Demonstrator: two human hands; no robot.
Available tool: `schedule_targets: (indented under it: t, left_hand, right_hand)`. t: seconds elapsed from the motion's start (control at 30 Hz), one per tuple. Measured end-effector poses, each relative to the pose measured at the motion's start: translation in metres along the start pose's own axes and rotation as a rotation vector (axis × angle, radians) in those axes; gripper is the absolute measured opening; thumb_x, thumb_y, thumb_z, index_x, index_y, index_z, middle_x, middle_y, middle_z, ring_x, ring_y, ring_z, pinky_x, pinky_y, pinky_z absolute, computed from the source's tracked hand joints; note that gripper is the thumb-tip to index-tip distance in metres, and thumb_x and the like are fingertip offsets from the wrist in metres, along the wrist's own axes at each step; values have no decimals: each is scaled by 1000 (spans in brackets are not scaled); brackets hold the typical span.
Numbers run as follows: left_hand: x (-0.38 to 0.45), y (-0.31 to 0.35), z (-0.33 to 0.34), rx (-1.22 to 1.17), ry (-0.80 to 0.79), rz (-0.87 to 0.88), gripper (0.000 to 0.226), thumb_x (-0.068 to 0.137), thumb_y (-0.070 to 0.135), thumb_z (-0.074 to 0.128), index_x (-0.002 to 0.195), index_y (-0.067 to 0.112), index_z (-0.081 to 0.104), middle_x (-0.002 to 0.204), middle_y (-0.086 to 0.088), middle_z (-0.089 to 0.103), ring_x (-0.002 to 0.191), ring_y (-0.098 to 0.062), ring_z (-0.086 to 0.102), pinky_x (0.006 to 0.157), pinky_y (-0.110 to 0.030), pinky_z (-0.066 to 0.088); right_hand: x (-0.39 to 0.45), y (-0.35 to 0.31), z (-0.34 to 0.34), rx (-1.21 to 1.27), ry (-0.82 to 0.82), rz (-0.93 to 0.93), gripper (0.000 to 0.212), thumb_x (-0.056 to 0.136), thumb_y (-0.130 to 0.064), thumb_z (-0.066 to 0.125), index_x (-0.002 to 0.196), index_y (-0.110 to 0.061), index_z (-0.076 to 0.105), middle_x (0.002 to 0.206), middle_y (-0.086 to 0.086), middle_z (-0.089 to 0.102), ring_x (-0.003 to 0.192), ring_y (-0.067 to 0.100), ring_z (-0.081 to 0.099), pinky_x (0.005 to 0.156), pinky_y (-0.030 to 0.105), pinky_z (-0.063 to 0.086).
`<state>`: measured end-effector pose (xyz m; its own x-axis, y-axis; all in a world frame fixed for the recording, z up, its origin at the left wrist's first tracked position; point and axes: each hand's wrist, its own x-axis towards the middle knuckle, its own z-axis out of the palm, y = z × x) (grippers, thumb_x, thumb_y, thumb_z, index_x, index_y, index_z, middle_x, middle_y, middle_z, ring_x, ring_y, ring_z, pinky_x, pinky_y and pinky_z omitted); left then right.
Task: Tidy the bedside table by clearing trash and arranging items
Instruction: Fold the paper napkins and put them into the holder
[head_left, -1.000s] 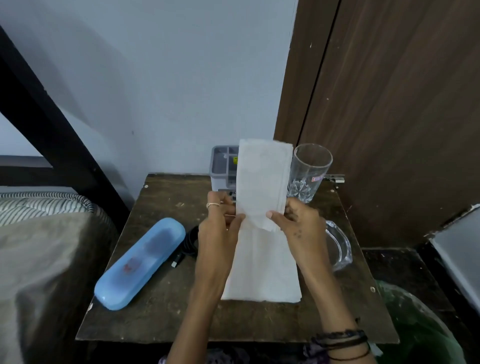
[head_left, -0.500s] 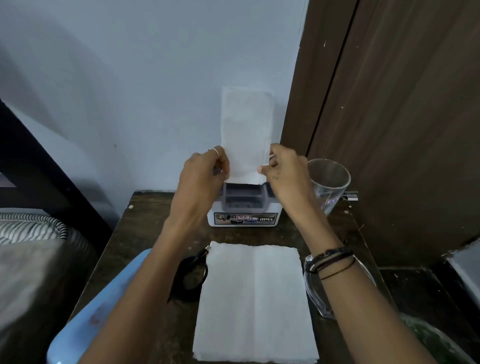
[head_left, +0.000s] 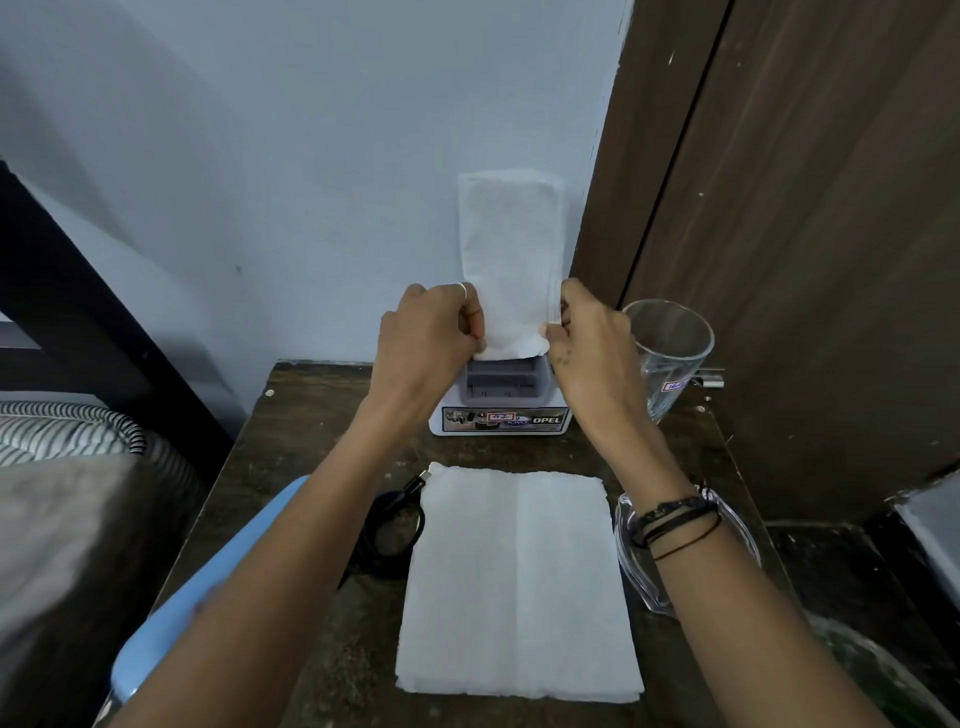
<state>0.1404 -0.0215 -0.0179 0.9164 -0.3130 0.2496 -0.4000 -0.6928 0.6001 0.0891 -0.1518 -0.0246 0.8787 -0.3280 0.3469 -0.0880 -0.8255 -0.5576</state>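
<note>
The folded tissue (head_left: 511, 260) stands upright at upper centre of the frame, its long axis vertical against the pale wall, with its bottom edge just above the open grey slots of the white holder (head_left: 501, 400) at the back of the tabletop (head_left: 311, 415). Both hands pinch it low down. The left hand (head_left: 426, 332) closes its grip on the lower left edge, and the right hand (head_left: 592, 338) closes thumb and fingertips on the lower right corner. So the tissue rises away from each grip, while the holder lies directly below them. That vertical line-up is what the next move seems to depend on: I judge the tissue is meant to go straight down into a slot, and its width looks close to the slot's, so any tilt could make it buckle. The two hands are about equally near the holder.

Lower in the frame, a larger white tissue stack (head_left: 519, 587) lies flat near the front of the tabletop, well apart from the holder. To its left a coiled black cable (head_left: 389, 530) touches its edge, and further left is a blue case (head_left: 208, 587), partly hidden by the left forearm. At right, an empty drinking glass (head_left: 670, 353) stands just beside the right hand and could be knocked. A clear glass dish (head_left: 631, 566) sits under the right wrist.
</note>
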Motion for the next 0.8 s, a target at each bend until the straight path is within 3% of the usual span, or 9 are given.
schedule_targets:
  t: [0.17,0.27,0.37,0.47,0.6,0.7,0.8]
  left_hand:
    - [-6,-1,7,118,136,19,19,81,2,56,77,20,50,77,0,60,91,-22,44,76,-33,25]
    - [-10,0,10,69,197,-20,23,81,4,59,81,18,40,78,-4,58,84,-25,47,72,-33,26]
    - [-13,1,15,62,240,-43,25,80,4,60,95,12,41,82,-7,59,83,-30,50,70,-35,29]
    - [-13,1,23,121,250,-105,52,77,-1,57,123,3,33,88,-8,60,88,-31,49,71,-36,29]
    - [-9,10,26,203,201,-130,68,71,-8,52,132,6,25,77,-4,46,89,-26,40,71,-36,28]
    - [-6,14,26,288,147,-135,67,74,-6,52,134,7,25,84,-4,45,101,-29,42,74,-39,29]
    - [-2,14,22,285,83,-150,37,74,-6,51,107,8,44,99,-8,56,107,-31,41,76,-39,25]
  right_hand:
    - [3,2,0,-17,-16,-36,20,87,-4,60,106,-6,58,98,14,68,91,32,63,72,41,54]
    - [3,0,1,-51,-5,-43,12,87,-8,61,97,-7,56,91,12,67,82,30,62,62,32,47]
    - [1,-3,5,-119,8,-41,18,84,-10,61,101,-10,54,89,10,67,82,32,62,58,33,41]
    - [-3,-5,7,-185,-26,-36,29,83,-9,60,111,-8,51,96,14,65,90,34,61,60,31,31]
    - [-6,-6,9,-222,-53,-31,37,85,-7,58,119,-2,46,104,17,62,97,35,58,63,31,28]
    - [-4,-8,7,-186,-104,-25,55,84,-3,57,133,-4,33,106,20,61,98,37,59,63,31,30]
    - [-1,-10,1,-120,-155,13,59,81,-3,57,133,-8,30,108,21,61,97,39,59,64,34,38]
